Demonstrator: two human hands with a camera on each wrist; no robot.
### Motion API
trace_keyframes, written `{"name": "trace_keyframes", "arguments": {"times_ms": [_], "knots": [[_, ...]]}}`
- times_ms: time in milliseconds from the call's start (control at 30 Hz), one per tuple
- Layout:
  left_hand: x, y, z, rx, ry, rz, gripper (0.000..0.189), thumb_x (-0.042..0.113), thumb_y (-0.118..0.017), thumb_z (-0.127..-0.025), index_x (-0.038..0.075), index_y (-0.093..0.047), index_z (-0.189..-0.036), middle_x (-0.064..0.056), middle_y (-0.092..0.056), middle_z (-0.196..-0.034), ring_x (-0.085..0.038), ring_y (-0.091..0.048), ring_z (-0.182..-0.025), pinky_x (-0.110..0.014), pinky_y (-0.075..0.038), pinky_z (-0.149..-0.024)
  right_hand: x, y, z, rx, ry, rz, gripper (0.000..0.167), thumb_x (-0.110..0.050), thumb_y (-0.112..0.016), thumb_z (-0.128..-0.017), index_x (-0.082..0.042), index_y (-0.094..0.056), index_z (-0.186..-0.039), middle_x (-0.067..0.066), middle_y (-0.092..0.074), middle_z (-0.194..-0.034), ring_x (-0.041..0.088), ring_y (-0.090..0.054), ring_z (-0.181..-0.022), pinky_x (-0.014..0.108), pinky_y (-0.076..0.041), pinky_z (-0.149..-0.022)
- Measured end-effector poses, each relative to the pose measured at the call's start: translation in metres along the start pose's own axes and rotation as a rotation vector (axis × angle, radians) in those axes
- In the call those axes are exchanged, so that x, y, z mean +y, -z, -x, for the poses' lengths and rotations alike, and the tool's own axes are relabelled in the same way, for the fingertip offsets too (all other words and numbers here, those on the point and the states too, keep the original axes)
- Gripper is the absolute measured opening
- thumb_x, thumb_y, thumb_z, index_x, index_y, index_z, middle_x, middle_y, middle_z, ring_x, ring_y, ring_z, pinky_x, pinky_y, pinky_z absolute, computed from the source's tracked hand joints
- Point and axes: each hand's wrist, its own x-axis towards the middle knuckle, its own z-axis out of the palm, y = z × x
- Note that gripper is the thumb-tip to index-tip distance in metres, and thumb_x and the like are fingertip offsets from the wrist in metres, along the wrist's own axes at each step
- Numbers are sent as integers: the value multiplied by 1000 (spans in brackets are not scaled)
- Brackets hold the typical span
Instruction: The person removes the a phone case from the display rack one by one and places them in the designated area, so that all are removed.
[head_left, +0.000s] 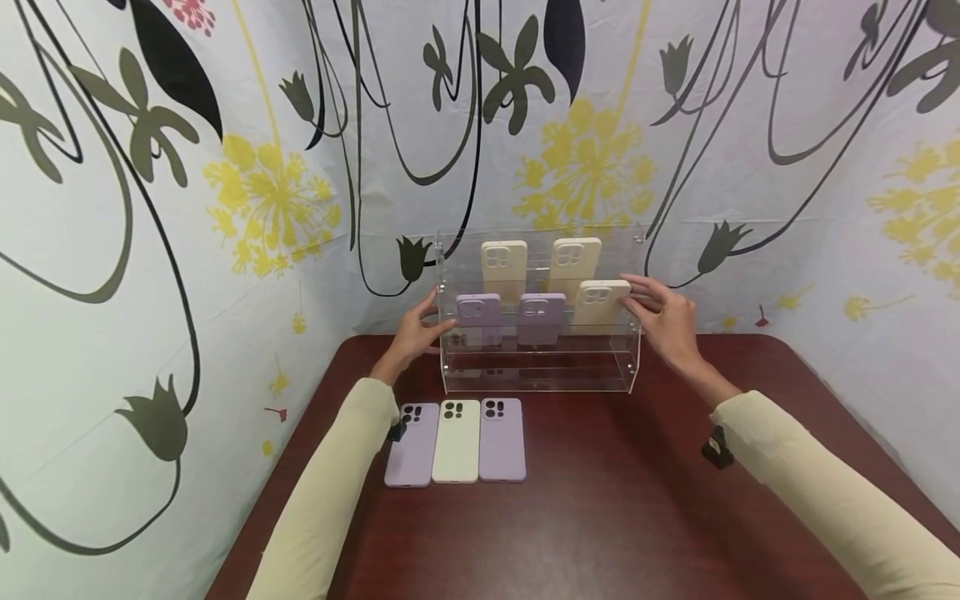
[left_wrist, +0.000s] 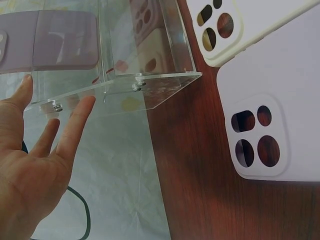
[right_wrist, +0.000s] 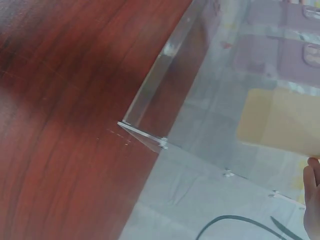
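A clear acrylic tiered stand [head_left: 536, 385] stands on the table. My right hand [head_left: 670, 323] pinches the right edge of a cream phone case [head_left: 597, 312] on its middle tier; in the right wrist view only some fingers [right_wrist: 312, 187] show beside that case. At the stand's left side is my left hand [head_left: 415, 332], its fingers spread. The left wrist view has the thumb [left_wrist: 22, 92] near a purple phone case [left_wrist: 65, 40] and straight fingers along the side panel. Another purple phone case [head_left: 542, 318] leans between the first purple one and the cream one.
Two cream cases, one left [head_left: 505, 268] and one right [head_left: 575, 263], stand on the upper tier. Before the stand lie a lavender case [head_left: 412, 454], a cream case [head_left: 456, 450] and another lavender case [head_left: 503, 446] on the dark red table [head_left: 600, 517]. Patterned cloth [head_left: 420, 100] hangs behind.
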Motion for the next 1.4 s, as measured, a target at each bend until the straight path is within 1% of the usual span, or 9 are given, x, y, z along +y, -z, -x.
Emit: {"name": "trace_keyframes", "arguments": {"times_ms": [67, 133, 367, 500, 600, 800, 1000, 1200, 1400], "knots": [[1, 0, 0, 2, 4, -7, 84, 21, -75, -99, 39, -26, -165, -27, -43, -157, -43, -66, -119, -48, -67, -76, -4, 3, -4, -2, 4, -8, 40, 3, -81, -88, -9, -76, -126, 19, -76, -111, -9, -68, -95, 3, -53, -80], [1, -1, 1, 4, 8, -14, 85, 22, -75, -99, 39, -25, -165, -26, -43, -157, -43, -66, -119, -46, -67, -75, -8, 5, -7, -7, 9, 2, 41, 1, -82, -88, -12, -76, -127, 18, -77, -111, -17, -64, -93, 2, -53, -78], [2, -1, 2, 13, 25, -10, 85, 22, -76, -98, 42, -26, -164, -23, -45, -156, -42, -66, -118, -48, -67, -75, -25, 12, -14, -37, 13, -14, 41, 0, -81, -89, -9, -75, -128, 19, -76, -113, -20, -63, -90, 3, -53, -77], [2, -1, 3, 15, 20, -13, 85, 21, -76, -98, 42, -26, -164, -23, -45, -156, -41, -67, -117, -49, -67, -76, -34, 15, -12, -67, 8, -1, 42, 0, -80, -90, -10, -74, -130, 21, -76, -113, 14, -77, -94, 1, -52, -76], [2, -2, 2, 18, 12, -19, 85, 21, -76, -98, 41, -26, -164, -24, -44, -156, -41, -67, -117, -46, -67, -73, -38, 15, -8, -93, 13, 12, 44, 0, -81, -90, -11, -73, -132, 23, -75, -111, 43, -75, -93, 0, -50, -73], [1, -3, 2, 23, 4, -34, 85, 20, -76, -98, 38, -27, -165, -24, -47, -154, -41, -68, -116, -44, -68, -72, -39, 12, 3, -156, 5, 24, 46, 1, -82, -88, -8, -72, -133, 25, -76, -107, 42, -76, -89, -1, -50, -71], [3, 0, 2, 11, 21, 2, 85, 19, -75, -99, 39, -25, -165, -23, -44, -157, -42, -65, -121, -46, -67, -75, -38, 3, 17, -262, -63, -20, 47, 1, -80, -90, -5, -69, -136, 27, -75, -108, 44, -75, -89, 4, -54, -67], [4, 2, 3, 8, 34, 25, 85, 17, -75, -99, 40, -26, -165, -22, -43, -158, -42, -64, -122, -51, -66, -78, -36, -9, 35, -336, -144, -33, 46, -4, -81, -90, -7, -70, -135, 22, -77, -107, 38, -77, -90, 12, -58, -60], [5, -2, 2, 16, 22, 1, 84, 17, -75, -99, 40, -27, -164, -26, -43, -156, -42, -66, -118, -55, -65, -81, -32, -17, 53, -389, -205, -45, 47, -7, -82, -90, -7, -70, -135, 21, -76, -110, 37, -76, -96, 17, -63, -69]]}}
